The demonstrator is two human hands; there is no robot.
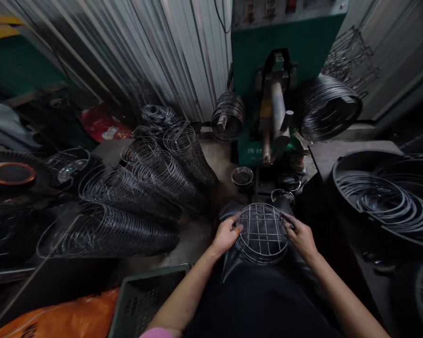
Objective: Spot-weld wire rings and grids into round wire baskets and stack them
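Note:
A round wire basket with a crossed grid inside its rings is held over my lap. My left hand grips its left rim, thumb over the wire. At the opposite side, my right hand has its fingers closed on the rim. Ahead stands a green machine with a thick metal rod pointing towards me. Below it sit a small round container and a ring-shaped piece whose kind I cannot make out.
Several tall stacks of wire rings stand on the left. A black tub of wire rings is at right. Wire coils hang beside the machine. A green crate and an orange sack lie at lower left.

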